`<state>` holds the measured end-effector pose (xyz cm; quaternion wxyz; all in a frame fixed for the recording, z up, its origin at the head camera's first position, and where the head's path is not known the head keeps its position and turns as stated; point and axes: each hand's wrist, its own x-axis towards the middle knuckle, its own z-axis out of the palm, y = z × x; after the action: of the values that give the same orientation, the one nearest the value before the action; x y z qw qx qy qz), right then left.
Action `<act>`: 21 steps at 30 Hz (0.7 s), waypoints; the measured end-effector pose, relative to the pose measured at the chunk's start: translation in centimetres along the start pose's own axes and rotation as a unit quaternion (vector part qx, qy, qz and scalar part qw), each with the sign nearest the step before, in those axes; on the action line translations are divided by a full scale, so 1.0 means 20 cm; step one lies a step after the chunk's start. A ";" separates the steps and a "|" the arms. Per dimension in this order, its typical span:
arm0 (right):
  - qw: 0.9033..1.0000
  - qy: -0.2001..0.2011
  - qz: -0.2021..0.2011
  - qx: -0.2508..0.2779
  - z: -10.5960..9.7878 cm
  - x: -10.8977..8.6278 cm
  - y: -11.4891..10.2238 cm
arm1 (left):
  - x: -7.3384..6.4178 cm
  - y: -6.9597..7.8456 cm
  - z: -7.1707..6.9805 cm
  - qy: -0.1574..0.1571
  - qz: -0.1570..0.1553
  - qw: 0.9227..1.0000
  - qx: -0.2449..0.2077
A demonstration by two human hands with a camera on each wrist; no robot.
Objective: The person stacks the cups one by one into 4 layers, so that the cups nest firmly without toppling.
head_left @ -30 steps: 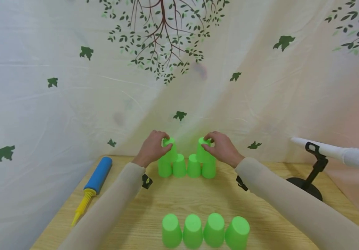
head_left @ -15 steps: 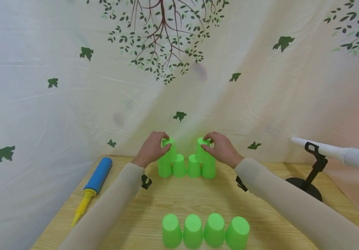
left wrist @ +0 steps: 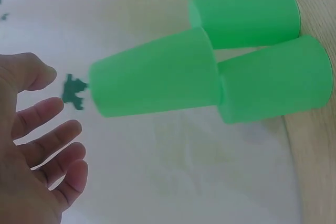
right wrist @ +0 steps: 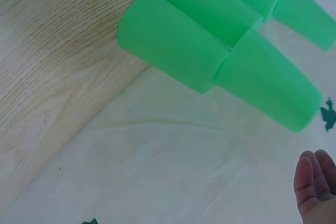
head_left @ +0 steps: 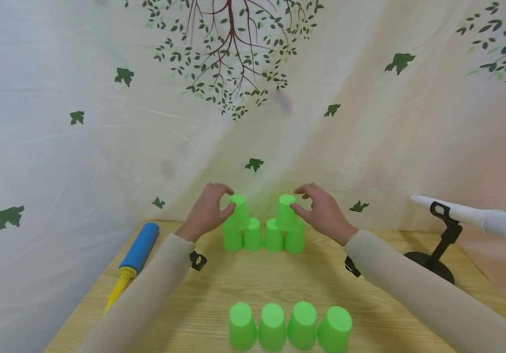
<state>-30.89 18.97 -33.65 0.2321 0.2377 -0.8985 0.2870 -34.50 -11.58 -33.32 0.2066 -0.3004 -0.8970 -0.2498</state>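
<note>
Four-cup base aside, two green plastic cups form an upper level at the back of the table: an upper left cup (head_left: pixel 238 214) and an upper right cup (head_left: pixel 286 214), both upside down. Below them stand several inverted cups (head_left: pixel 253 236) side by side. My left hand (head_left: pixel 207 210) is beside the upper left cup, its fingers parted and holding nothing; the left wrist view shows a gap between the fingers (left wrist: pixel 55 142) and the cup's closed end. Beside the upper right cup, my right hand (head_left: pixel 325 211) is likewise off it, fingers loosely bent; the right wrist view shows them apart.
A row of several inverted green cups (head_left: pixel 272 327) stands near the front of the wooden table (head_left: pixel 261 279). At left lies a blue and yellow hand pump (head_left: pixel 140 247). A white microphone (head_left: pixel 473 215) on a black stand is at right. A leaf-patterned cloth (head_left: pixel 253 142) hangs behind.
Both hands have let go of the upper cups and moved outward, left hand to the left, right hand to the right. The cups stay stacked where they were.
</note>
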 end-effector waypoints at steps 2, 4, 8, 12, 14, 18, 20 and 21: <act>1.000 -0.001 -0.015 -0.001 -0.02 -0.03 -0.01 | -0.03 0.01 -0.02 0.009 0.016 1.000 0.000; 1.000 -0.005 -0.030 -0.002 -0.04 -0.06 -0.03 | -0.06 0.03 -0.04 0.010 0.033 0.999 -0.003; 0.997 -0.013 -0.076 -0.003 -0.06 -0.14 -0.06 | -0.13 0.10 -0.07 0.003 0.076 0.997 -0.002; 0.992 -0.025 -0.127 0.002 -0.05 -0.22 -0.12 | -0.22 0.19 -0.08 -0.006 0.124 0.992 0.002; 0.989 -0.032 -0.146 0.006 -0.04 -0.26 -0.14 | -0.27 0.24 -0.08 -0.011 0.142 0.990 0.001; 0.982 -0.048 -0.185 0.015 -0.03 -0.34 -0.23 | -0.35 0.33 -0.08 -0.025 0.175 0.984 -0.010; 0.975 -0.058 -0.212 0.024 -0.02 -0.38 -0.28 | -0.40 0.37 -0.08 -0.036 0.191 0.981 -0.015; 0.972 -0.065 -0.226 0.027 -0.02 -0.40 -0.30 | -0.43 0.38 -0.07 -0.043 0.199 0.979 -0.016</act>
<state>-21.11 17.23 -35.30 0.2254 0.4590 -0.8265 0.2355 -23.01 -10.85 -34.10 0.2087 -0.4862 -0.8233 -0.2055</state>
